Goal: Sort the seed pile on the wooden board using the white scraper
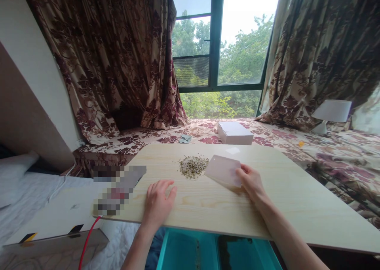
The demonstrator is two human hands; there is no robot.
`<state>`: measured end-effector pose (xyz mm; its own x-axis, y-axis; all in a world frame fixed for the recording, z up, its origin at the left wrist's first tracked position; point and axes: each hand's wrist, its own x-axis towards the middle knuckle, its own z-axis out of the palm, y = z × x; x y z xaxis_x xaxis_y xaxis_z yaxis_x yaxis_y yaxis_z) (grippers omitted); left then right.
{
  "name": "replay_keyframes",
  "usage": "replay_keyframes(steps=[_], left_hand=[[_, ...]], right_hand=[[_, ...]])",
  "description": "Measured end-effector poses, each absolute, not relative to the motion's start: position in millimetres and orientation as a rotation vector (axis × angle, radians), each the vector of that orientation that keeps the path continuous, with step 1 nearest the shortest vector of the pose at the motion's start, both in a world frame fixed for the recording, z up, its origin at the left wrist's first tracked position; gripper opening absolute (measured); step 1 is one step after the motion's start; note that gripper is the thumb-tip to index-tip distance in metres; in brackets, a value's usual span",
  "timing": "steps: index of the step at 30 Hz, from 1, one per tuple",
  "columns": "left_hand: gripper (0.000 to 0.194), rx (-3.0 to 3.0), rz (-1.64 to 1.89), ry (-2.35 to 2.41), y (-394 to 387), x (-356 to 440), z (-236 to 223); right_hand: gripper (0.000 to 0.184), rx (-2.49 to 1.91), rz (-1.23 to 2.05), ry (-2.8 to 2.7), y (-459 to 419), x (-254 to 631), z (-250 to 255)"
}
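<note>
A loose pile of small grains [193, 167], greenish-brown mixed with whitish ones, lies on the pale wood-look table [204, 206]. In my right hand [251, 180] is a thin, translucent white plastic scraper [223, 169], pinched at its right edge. It is tilted, its left edge beside the right side of the pile. My left hand [159, 198] rests on the tabletop, holding nothing, its fingers somewhat spread, nearer to me than the pile. Below the table's front edge is a teal bin [177, 248] with two compartments. A few grains show in the left one and dark matter in the right.
At the table's left end lies a pixelated object [120, 193], with a red cable [87, 242] beside it. On the window seat stand a white box [235, 133] and a lamp [332, 111], with a greenish cloth [185, 138]. A cardboard box [56, 222] lies on the bed.
</note>
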<state>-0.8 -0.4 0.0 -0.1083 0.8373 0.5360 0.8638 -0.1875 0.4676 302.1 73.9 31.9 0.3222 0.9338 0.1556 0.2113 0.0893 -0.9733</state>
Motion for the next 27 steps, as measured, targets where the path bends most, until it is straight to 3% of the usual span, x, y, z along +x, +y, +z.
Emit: replay_keyframes(steps=[27], left_hand=[[0.025,-2.068,-1.194,-1.977,0.2,-2.0,-0.5]], right_hand=[[0.037,-1.199,0.864,-1.181,75.1,288.4,32.1]])
